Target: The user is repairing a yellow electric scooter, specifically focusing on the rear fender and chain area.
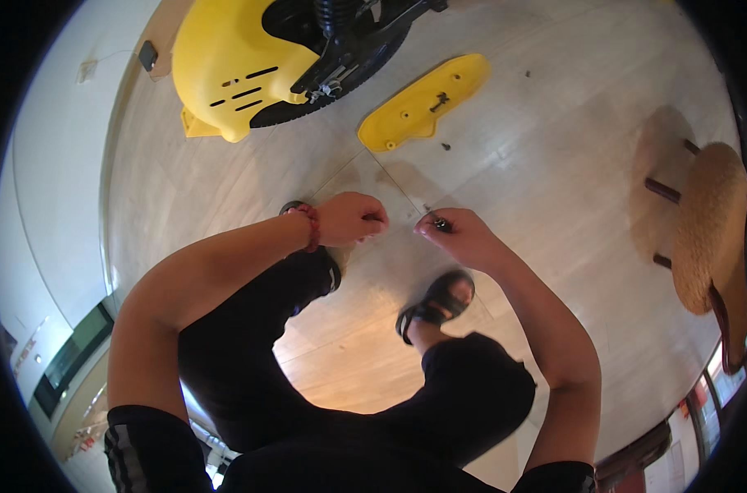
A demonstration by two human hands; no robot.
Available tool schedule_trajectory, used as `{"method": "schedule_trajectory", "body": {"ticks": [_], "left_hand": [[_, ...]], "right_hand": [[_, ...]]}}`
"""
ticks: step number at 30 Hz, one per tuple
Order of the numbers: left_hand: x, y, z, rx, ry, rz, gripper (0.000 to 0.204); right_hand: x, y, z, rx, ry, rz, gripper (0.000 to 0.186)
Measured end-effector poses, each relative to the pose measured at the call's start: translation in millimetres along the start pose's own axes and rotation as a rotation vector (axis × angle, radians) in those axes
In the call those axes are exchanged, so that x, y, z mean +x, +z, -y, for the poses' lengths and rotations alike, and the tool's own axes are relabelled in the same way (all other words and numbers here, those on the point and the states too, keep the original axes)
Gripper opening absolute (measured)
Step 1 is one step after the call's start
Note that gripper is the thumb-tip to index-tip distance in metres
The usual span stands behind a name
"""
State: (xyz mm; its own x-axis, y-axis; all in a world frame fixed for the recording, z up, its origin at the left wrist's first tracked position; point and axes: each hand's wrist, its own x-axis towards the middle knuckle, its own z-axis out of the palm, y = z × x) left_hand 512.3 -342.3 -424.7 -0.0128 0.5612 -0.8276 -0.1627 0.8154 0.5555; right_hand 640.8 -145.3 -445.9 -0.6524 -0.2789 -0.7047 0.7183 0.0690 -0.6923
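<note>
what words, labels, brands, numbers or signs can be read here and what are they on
None can be read.
Yellow slotted fender and loose yellow panel: no lettering visible.
Small dark piece in the right hand: too small to tell.
Blurred lower corners: cannot tell.

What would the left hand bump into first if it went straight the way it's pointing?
Probably the right hand, which holds a small dark thing. The left hand points across a gap toward it, but one view can't show whether they're level, so it might pass above or below.
</note>
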Motion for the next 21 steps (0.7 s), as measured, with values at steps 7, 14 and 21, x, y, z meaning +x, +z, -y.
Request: {"method": "schedule_trajectory", "body": {"ticks": [7, 14, 21], "left_hand": [[73, 0, 19, 0.206, 0.131, -0.207, 0.018], [96, 8, 31, -0.004, 0.11, -0.381, 0.027], [106, 12, 16, -0.069, 0.104, -0.41, 0.027]], "right_hand": [[79, -6, -40, 0.41, -0.108, 0.04, 0.015], [111, -14, -52, 0.532, -0.097, 0.014, 0.018], [108, -26, -59, 0.576, -0.013, 0.1, 0.016]]}}
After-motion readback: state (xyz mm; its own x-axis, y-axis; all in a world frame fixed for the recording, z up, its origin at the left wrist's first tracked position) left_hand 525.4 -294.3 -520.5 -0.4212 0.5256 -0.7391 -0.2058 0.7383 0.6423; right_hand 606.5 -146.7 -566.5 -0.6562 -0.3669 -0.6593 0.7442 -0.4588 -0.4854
